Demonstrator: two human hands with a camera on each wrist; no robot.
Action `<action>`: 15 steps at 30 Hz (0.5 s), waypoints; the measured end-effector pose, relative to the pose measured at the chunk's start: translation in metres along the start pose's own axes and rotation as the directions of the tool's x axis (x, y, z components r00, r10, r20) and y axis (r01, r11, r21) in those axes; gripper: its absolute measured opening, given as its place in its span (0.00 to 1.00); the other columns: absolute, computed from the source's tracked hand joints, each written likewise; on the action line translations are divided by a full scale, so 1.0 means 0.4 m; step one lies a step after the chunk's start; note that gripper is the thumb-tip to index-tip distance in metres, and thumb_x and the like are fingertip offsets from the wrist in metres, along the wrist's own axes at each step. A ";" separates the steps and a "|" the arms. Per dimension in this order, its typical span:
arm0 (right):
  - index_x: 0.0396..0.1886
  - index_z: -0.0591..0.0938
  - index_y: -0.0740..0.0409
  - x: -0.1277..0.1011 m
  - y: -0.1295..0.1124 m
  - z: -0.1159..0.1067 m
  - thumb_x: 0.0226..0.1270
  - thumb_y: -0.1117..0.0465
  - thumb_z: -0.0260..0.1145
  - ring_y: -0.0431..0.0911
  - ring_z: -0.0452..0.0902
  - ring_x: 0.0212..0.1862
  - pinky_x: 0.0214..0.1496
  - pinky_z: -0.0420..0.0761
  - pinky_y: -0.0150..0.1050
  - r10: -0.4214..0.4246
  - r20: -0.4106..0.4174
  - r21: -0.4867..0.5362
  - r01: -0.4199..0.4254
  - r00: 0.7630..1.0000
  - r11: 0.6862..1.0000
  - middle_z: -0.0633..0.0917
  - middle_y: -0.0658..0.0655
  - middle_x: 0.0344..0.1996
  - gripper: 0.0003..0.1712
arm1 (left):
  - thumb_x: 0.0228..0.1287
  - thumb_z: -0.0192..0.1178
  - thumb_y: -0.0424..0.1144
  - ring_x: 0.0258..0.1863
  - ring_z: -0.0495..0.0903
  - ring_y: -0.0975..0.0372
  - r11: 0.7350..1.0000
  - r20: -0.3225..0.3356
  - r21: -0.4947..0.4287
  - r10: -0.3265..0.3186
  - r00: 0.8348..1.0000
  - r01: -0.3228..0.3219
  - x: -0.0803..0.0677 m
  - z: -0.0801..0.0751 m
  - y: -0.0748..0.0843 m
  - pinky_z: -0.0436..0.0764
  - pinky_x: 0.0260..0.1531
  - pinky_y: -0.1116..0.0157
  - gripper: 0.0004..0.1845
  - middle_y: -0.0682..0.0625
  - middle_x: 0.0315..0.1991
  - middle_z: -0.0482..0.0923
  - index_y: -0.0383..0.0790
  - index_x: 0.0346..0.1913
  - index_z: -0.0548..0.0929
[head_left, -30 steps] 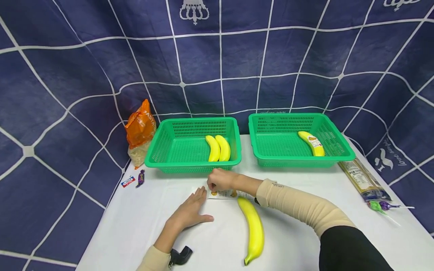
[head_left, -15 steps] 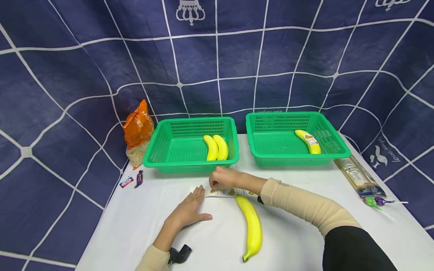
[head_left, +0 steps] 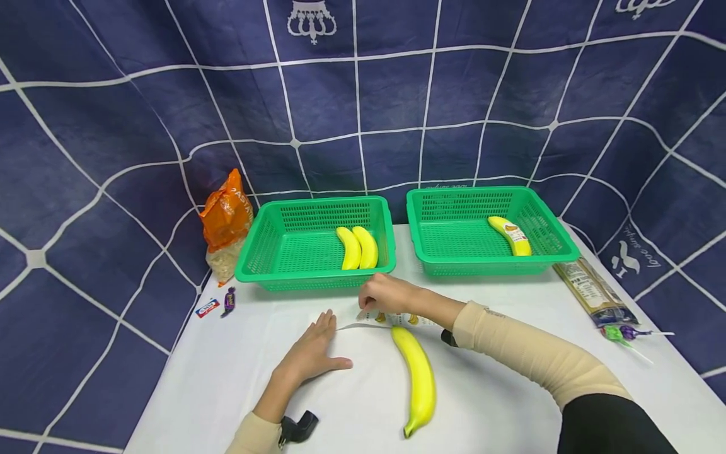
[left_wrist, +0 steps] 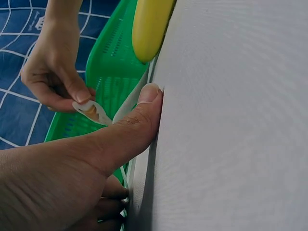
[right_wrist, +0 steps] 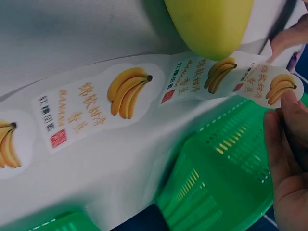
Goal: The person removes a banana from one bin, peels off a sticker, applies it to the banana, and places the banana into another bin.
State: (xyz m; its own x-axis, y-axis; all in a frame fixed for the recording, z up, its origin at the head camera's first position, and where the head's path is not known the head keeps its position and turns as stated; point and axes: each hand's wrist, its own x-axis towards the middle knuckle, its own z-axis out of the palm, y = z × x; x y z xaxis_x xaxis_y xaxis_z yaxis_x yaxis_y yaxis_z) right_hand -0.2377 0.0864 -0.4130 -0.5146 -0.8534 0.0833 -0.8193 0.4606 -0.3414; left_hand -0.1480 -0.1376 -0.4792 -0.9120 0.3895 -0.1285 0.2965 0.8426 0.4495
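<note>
Right hand [head_left: 386, 294] is pinching a banana sticker [right_wrist: 272, 85] off its strip [right_wrist: 110, 103], while the flat, open left hand [head_left: 311, 353] pins the strip to the counter [head_left: 499, 403]. If that hold slips, I'd bet the strip lifts and the sticker tears or folds onto itself.

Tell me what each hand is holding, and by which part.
The right hand pinches a banana sticker by its peeled end. The left hand holds nothing; it presses flat on the backing strip.

Left hand [head_left: 311, 351]: palm down, fingers straight and together, pointing forward, thumb [left_wrist: 129, 126] spread sideways, pressed flat. Left forearm in beige sleeve, black wrist mount at cuff. Right hand [head_left: 384, 294]: reaches across toward left, fingers curled, thumb and forefinger pinched at tips [left_wrist: 79, 96]. Right forearm in beige sleeve, black upper sleeve above elbow. Hands near, not touching.
</note>
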 end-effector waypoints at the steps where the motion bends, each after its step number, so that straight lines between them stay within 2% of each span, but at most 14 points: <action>1: 0.29 0.88 0.55 -0.004 0.000 -0.004 0.61 0.63 0.70 0.35 0.78 0.30 0.36 0.78 0.22 0.006 -0.006 -0.002 -0.006 1.000 1.000 0.88 0.49 0.28 0.03 | 0.49 0.70 0.63 0.76 0.51 0.43 1.000 0.000 -0.003 0.000 1.000 0.000 0.000 0.000 0.001 0.53 0.75 0.47 0.58 0.31 0.75 0.51 0.23 0.71 0.59; 9: 0.31 0.89 0.56 -0.046 -0.006 -0.035 0.60 0.64 0.71 0.35 0.79 0.31 0.37 0.79 0.23 0.016 -0.104 0.022 -0.013 0.994 1.000 0.88 0.50 0.29 0.02 | 0.49 0.69 0.63 0.77 0.50 0.43 1.000 -0.013 -0.002 0.003 1.000 -0.003 0.002 0.011 -0.007 0.54 0.75 0.47 0.59 0.31 0.75 0.50 0.23 0.72 0.57; 15: 0.32 0.89 0.56 -0.075 -0.008 -0.061 0.61 0.64 0.71 0.33 0.77 0.28 0.33 0.79 0.23 0.114 -0.160 0.124 -0.095 0.980 0.988 0.89 0.49 0.28 0.02 | 0.47 0.71 0.63 0.77 0.48 0.43 1.000 -0.023 0.019 -0.004 1.000 0.005 0.005 0.005 -0.006 0.53 0.75 0.47 0.62 0.31 0.76 0.48 0.23 0.72 0.55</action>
State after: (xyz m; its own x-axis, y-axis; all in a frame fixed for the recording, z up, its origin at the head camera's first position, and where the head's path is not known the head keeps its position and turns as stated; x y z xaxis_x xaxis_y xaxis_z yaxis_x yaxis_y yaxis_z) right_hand -0.2257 0.1166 -0.3915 -0.6385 -0.7450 0.1928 -0.7292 0.5056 -0.4612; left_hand -0.1499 -0.1381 -0.4824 -0.9197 0.3770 -0.1100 0.2974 0.8515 0.4319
